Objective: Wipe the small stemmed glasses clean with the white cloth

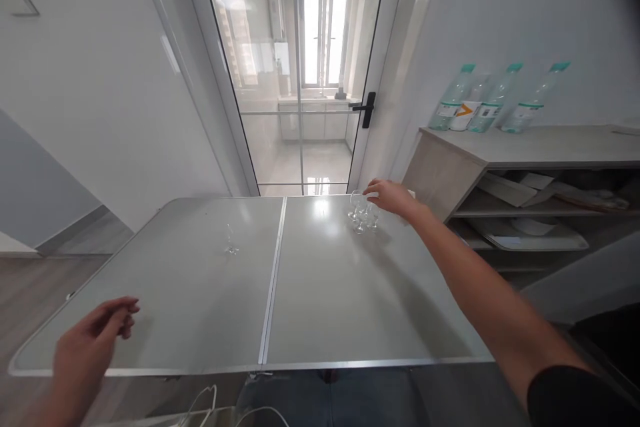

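Observation:
On the right half of the folding table stands a close cluster of small clear stemmed glasses. My right hand reaches over the back of this cluster, its curled fingers closed at the upper part of one glass. Some of that glass is hidden by the fingers. A single clear stemmed glass stands apart on the table's left half. Over the front left corner of the table, my left hand hovers with fingers curled in toward the thumb and nothing visible in them.
A metal seam divides the tabletop. Behind it is a glazed door with a black handle. At right, a shelf unit bears several plastic bottles. White cables hang below the front edge.

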`<state>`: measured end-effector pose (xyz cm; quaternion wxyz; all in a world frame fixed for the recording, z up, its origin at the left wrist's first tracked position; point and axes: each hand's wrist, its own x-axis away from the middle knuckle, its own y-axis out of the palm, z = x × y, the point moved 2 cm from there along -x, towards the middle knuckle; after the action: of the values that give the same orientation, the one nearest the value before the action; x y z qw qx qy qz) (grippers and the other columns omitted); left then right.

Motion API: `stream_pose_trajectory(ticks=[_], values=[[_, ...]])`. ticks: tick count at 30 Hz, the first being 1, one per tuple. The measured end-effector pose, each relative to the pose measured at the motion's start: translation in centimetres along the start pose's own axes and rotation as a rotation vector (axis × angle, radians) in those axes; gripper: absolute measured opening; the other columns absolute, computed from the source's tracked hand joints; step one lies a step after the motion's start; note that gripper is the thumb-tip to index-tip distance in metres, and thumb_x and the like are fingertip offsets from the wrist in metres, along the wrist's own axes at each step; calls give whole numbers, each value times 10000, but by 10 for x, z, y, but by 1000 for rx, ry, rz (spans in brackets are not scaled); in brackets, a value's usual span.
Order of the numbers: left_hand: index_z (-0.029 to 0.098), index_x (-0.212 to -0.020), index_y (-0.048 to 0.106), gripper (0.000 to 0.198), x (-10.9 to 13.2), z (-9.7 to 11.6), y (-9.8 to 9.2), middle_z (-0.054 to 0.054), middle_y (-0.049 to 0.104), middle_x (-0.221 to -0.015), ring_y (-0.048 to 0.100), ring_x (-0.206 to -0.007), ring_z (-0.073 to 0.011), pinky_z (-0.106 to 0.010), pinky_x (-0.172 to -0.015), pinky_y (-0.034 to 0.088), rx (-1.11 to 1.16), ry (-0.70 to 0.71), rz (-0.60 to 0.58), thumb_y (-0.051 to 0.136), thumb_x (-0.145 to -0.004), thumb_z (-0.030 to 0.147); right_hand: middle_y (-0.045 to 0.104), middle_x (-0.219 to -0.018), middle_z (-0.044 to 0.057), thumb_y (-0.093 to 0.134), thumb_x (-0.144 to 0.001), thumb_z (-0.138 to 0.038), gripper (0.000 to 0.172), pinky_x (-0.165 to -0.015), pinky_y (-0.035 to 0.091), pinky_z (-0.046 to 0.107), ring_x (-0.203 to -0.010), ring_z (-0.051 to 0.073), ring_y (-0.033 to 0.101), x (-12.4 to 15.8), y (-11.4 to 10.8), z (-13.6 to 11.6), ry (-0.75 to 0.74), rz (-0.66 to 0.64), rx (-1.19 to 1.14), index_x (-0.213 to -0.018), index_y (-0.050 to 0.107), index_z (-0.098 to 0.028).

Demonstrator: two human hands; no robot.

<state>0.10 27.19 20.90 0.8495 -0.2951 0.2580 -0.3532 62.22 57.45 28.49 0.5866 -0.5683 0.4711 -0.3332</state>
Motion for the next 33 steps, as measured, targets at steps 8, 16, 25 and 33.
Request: stream_pose_trajectory(ticks=[8,16,25,33], values=[[278,-1127,690,369,-60,88,95,-79,589,-1234,685,-838,-193,-347,-628,631,109,530,36,640,-873,541,769,-886,19,850,-679,-190,159,-702,447,236,-834,191,692,-61,22,-2,-167,-345,11,-824,787,-211],[279,-1426,468,829,-70,75,142,-143,467,-1390,621,-1150,-300,-434,-822,605,179,349,-17,833,-723,526,781,-873,34,761,-695,-161,94,-696,455,231,-793,181,694,-69,54,6,-156,-282,-51,-763,701,-186],[253,-1500,291,987,-73,48,192,-160,601,-1354,657,-1124,-275,-405,-883,562,347,159,-140,859,-710,419,795,-852,32,700,-769,-236,124,-653,474,249,-760,202,706,-57,49,-9,-24,-216,-35,-840,801,-230],[219,-1176,578,361,-82,34,224,-83,740,-1131,709,-990,-214,-343,-873,549,319,163,-185,702,-864,350,807,-966,53,664,-836,-220,196,-741,480,269,-936,242,705,-68,18,-85,-85,-100,35,-912,842,-245]])
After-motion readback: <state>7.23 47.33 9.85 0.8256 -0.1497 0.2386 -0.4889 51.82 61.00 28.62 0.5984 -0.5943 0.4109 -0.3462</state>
